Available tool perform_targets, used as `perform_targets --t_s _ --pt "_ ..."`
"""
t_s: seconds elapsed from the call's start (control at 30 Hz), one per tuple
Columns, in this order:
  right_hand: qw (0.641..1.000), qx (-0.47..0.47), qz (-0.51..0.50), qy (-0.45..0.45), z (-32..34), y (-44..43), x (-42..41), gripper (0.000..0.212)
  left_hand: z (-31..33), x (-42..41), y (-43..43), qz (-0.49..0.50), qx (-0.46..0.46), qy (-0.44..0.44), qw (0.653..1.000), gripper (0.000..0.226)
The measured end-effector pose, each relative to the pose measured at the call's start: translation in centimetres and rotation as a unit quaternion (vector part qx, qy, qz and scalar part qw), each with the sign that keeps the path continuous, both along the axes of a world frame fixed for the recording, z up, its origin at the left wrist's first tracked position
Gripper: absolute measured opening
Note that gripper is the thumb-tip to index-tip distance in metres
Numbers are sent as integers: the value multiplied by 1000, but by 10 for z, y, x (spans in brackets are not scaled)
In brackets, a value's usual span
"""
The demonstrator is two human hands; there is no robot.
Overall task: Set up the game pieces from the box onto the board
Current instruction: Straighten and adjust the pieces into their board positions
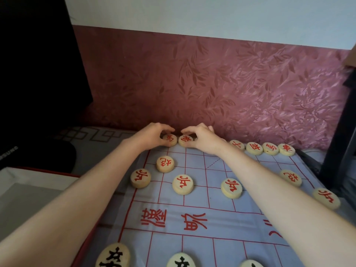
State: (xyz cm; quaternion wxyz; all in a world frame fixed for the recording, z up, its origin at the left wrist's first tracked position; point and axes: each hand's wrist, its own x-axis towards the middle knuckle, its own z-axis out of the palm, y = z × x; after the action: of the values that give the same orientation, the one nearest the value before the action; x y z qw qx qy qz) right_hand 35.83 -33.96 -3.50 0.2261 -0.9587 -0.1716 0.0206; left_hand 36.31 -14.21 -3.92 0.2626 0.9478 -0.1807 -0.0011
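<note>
Below the pink leafy wall [231,83], at the board's [217,207] far edge, the left hand [152,134] grips one red-marked piece [170,140] with curled fingers; the right hand [202,138] pinches the neighbouring piece [185,140] just beside it.

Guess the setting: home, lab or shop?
Probably a home, maybe a bedroom, though I can't be sure. The board lies on grey patterned cloth that looks like bedding, close against a wall covered in pink leaf-patterned material below white paint.
</note>
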Motion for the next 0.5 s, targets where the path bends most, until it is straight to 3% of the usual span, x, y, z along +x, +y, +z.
perform_targets --t_s 0.27,0.43,0.5 --pt "998 -28 17 -56 -6 10 -1 49 -4 -1 -8 30 97 -84 991 48" --pt "999 27 13 -15 5 4 -7 56 4 -2 -12 1 79 -53 996 71" --pt "1000 21 4 15 10 0 -8 57 7 -1 -8 -18 59 -34 997 66"
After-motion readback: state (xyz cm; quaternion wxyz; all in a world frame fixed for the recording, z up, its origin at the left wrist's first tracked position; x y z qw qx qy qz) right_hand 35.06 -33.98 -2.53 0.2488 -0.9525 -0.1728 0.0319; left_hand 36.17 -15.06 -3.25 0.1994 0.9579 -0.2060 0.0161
